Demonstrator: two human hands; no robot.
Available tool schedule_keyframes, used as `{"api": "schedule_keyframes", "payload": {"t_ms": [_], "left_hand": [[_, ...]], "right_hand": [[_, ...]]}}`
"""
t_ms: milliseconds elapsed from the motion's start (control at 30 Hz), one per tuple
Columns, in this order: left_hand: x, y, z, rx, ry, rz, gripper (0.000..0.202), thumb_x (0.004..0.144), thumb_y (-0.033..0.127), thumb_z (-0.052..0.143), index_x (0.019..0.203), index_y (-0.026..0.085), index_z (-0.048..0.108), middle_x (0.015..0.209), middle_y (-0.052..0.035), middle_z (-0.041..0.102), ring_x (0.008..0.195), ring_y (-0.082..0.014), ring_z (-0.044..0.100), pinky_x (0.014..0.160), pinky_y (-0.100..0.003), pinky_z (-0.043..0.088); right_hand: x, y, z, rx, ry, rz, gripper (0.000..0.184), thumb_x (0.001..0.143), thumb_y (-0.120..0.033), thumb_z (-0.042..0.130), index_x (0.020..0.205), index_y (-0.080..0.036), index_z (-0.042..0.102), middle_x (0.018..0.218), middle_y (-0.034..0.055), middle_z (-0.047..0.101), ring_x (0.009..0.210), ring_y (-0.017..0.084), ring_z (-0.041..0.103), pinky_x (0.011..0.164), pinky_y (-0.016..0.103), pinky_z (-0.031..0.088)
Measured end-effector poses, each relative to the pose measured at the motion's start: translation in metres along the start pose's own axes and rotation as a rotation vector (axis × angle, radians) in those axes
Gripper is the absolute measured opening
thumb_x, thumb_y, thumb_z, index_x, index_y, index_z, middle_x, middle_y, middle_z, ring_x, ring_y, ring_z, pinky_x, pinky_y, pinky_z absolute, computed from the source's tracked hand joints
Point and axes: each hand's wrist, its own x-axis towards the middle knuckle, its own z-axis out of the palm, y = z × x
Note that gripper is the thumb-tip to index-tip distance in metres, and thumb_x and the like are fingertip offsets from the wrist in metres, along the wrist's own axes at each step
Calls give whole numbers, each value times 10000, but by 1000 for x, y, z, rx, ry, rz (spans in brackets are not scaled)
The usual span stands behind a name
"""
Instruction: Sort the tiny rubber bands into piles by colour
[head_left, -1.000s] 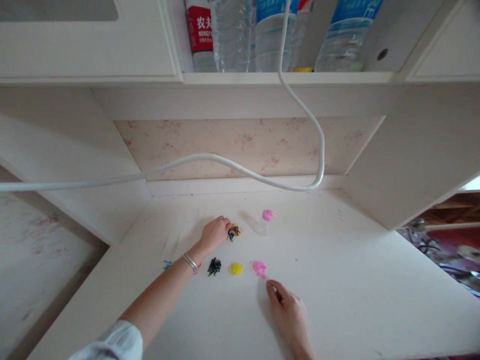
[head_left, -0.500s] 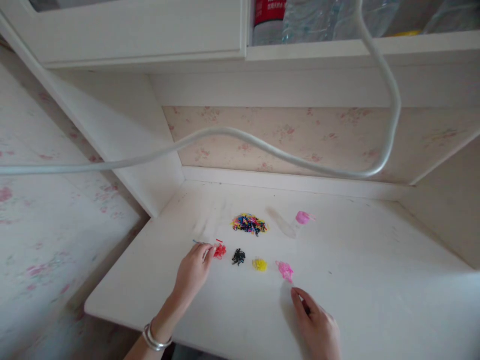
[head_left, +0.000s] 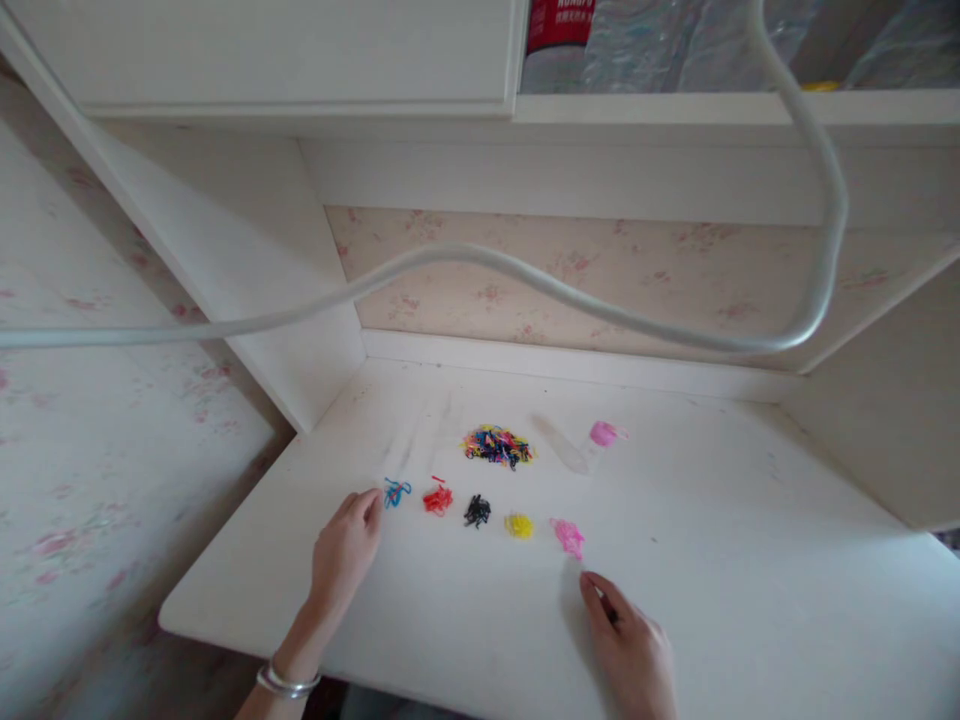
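Note:
A row of small rubber-band piles lies on the white desk (head_left: 750,560): blue (head_left: 395,491), red (head_left: 437,498), black (head_left: 476,511), yellow (head_left: 518,525) and pink (head_left: 568,536). Behind the row sits a larger mixed-colour pile (head_left: 497,446). My left hand (head_left: 345,545) rests on the desk with loose fingers, its tips just left of the blue bands and nothing visibly in it. My right hand (head_left: 630,645) lies near the front edge, fingers drawn together below the pink pile, with a dark spot between thumb and forefinger that I cannot make out.
A small clear bottle with a pink cap (head_left: 602,433) lies on its side right of the mixed pile. A thick white cable (head_left: 525,280) hangs across the alcove. Water bottles (head_left: 559,40) stand on the shelf above. The desk's left edge drops off beside a side panel (head_left: 285,300).
My left hand went from the mixed pile to the red pile, then left to the blue bands. The view swung left. My right hand stayed put.

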Motion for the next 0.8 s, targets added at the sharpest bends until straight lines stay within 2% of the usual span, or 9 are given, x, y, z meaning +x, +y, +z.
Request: {"api": "schedule_keyframes", "payload": {"t_ms": [100,200,367,500,633,800], "left_hand": [[-12,-15,2,-59,1,-11,240,903,325,423,970,196,615,860,-30,671,744,-160,644,675,-236,449],[-18,-21,0,-94,-20,-10,236,901,319,421,968,198,612,867,-27,670,747,-155,643,685,-233,449],[-9,-5,-5,-33,-79,2,240,903,350,428,982,231,621,875,-20,660,716,-140,637,625,-213,432],[2,7,-2,22,-86,20,243,903,356,431,992,246,630,902,-23,658,690,-131,634,556,-206,401],[5,11,5,30,-74,8,234,901,340,439,985,248,637,914,-26,656,646,-128,624,522,-214,382],[5,9,6,-9,-72,-1,208,894,320,459,939,239,645,896,-20,656,667,-124,629,556,-211,403]], "right_hand": [[-1,-2,0,-31,5,-2,455,829,-593,347,1010,-326,668,877,-2,722,812,182,657,678,227,435],[0,-4,1,-71,1,-6,441,830,-588,351,1009,-339,669,877,-8,723,822,184,658,676,229,435],[-1,-5,2,-111,-6,9,438,826,-602,352,1020,-363,663,910,-24,723,829,182,659,661,229,435],[-4,-6,2,-92,5,8,452,818,-602,360,1017,-341,670,880,-16,727,817,181,663,660,222,442],[-6,-6,2,-84,18,-6,455,815,-601,365,1008,-334,679,866,-9,730,807,188,665,658,226,451],[-5,-6,3,-96,38,-27,450,817,-598,366,1008,-342,683,892,-14,732,796,183,667,643,225,458]]}}
